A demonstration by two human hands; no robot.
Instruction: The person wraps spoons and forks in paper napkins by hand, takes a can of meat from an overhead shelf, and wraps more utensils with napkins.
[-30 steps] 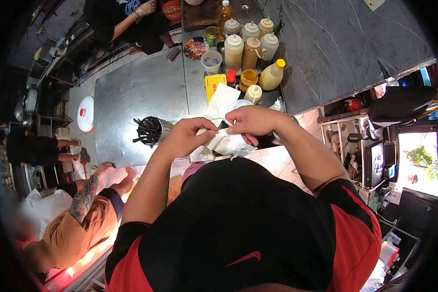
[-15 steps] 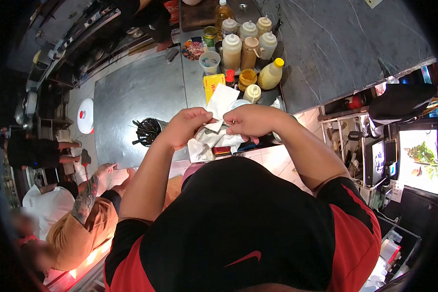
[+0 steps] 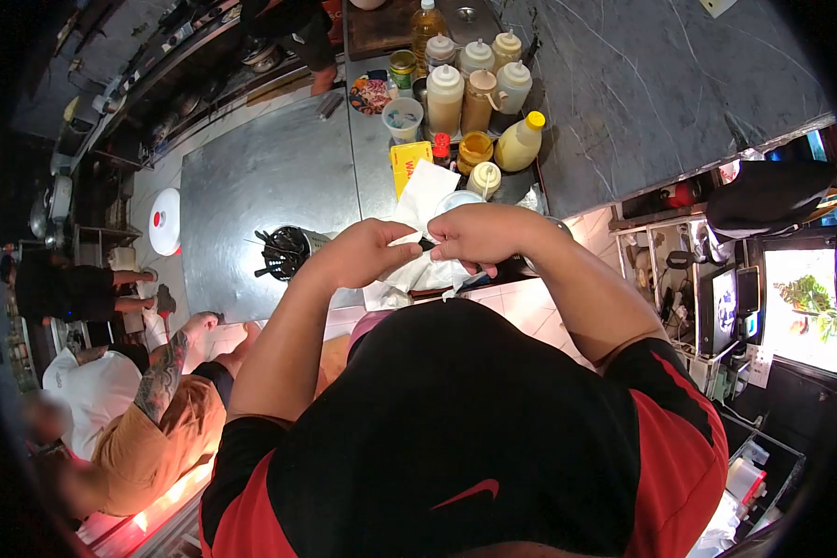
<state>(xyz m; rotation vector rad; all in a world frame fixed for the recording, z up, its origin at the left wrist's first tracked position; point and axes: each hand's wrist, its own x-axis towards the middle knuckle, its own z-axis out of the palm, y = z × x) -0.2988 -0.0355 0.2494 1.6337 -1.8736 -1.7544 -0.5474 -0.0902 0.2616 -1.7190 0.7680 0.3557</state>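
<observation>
My left hand and my right hand meet at the front edge of the metal table. Both are closed, thumbs against forefingers, on a small dark object that bridges the gap between the fingertips; its kind is not clear. White paper napkins lie beneath and around the fingers. Another napkin sheet sticks up behind them, by a yellow box. Left of my left hand is a perforated metal holder with black-handled utensils.
Several squeeze bottles, a yellow-capped bottle and a mustard-coloured jar stand beyond my hands. A dark marble counter borders the right. A white round lid is at the table's left. Other people are at lower left.
My left hand has turned slightly and its fingers have shifted right and down. The dark object now shows between my fingertips, where napkin paper was pinched before.
</observation>
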